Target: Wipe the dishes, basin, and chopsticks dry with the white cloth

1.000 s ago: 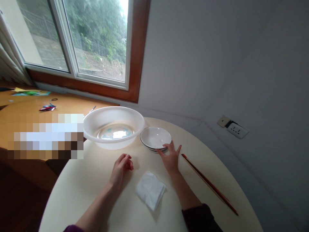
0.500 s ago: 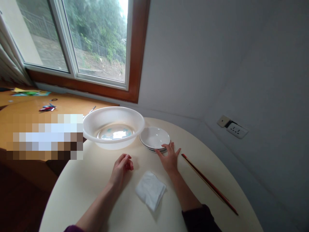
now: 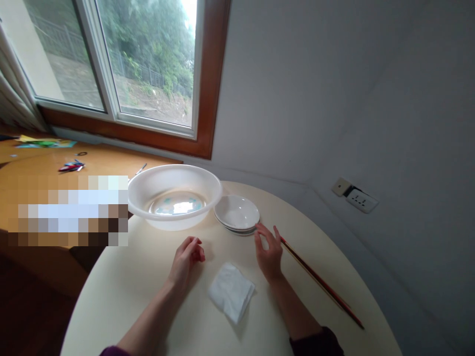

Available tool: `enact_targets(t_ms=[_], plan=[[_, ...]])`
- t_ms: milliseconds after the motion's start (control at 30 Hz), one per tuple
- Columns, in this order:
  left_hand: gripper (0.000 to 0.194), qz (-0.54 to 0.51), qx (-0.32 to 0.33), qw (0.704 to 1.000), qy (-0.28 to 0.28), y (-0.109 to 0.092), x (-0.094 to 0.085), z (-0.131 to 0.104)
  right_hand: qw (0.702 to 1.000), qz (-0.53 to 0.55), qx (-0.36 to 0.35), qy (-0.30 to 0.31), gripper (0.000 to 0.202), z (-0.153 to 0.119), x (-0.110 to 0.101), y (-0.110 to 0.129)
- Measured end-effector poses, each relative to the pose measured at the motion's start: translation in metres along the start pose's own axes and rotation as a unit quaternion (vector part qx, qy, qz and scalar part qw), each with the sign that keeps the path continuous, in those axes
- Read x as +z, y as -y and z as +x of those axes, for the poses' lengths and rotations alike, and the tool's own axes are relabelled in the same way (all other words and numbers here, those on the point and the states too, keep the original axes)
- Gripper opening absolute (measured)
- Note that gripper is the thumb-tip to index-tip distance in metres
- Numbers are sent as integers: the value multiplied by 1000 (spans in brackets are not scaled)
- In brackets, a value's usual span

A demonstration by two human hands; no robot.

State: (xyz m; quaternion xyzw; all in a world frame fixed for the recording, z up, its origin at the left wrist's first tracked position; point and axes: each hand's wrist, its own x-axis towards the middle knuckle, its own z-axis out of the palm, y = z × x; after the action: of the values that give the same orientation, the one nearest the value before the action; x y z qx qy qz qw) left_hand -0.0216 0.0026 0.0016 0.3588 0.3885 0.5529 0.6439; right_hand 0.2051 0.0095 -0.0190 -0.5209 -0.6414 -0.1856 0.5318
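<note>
My left hand (image 3: 188,258) rests on the round table, its fingers loosely curled in, and nothing shows in it. My right hand (image 3: 268,249) is just off the near right edge of a stack of shallow white dishes (image 3: 237,212). Its fingers are bent but apart, with nothing between them; whether a fingertip still touches the rim I cannot tell. Between my forearms lies a folded white cloth or tissue (image 3: 232,291), flat on the tabletop. A pair of reddish-brown chopsticks (image 3: 322,283) lies slantwise to the right of my right hand.
A large translucent white basin (image 3: 174,217) stands left of the dishes on the cream round table (image 3: 122,296). Behind it, an orange-brown desk (image 3: 107,158) holds pens (image 3: 72,166) and coloured papers (image 3: 44,142). The wall with a socket (image 3: 362,200) borders the table on the right.
My right hand has come away from the dish stack, moving right and slightly toward me, and its fingers have drawn closer together. My left hand has stayed put.
</note>
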Motion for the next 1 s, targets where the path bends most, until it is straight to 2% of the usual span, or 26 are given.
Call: enact_targets(t_ms=[67,167,300,433,533,600,767,867,1000], plan=[[30,2,1,1000,1,1,0,0,1000,-10,-25,-1,9,-3,-17,-4],[30,5,1,1000,5,3,-1,1,997,-69,-15,5,12,-12,-44,-25],[29,17,3,1000,7,4,-2,3,984,-165,67,26,24,-28,-78,-61],[28,83,52,995,25,2,-1,-1,942,-279,166,81,41,-45,-100,-83],[26,182,118,971,100,2,6,-11,900,-331,225,174,43,-52,-104,-85],[24,242,141,946,164,5,11,-18,889,-331,233,216,34,-54,-102,-83],[16,371,157,866,297,17,14,-31,897,-298,213,246,19,-50,-91,-71],[11,417,159,828,340,19,13,-34,905,-275,199,257,17,-48,-85,-63],[15,447,161,797,373,13,16,-37,914,-247,182,266,17,-48,-82,-56]])
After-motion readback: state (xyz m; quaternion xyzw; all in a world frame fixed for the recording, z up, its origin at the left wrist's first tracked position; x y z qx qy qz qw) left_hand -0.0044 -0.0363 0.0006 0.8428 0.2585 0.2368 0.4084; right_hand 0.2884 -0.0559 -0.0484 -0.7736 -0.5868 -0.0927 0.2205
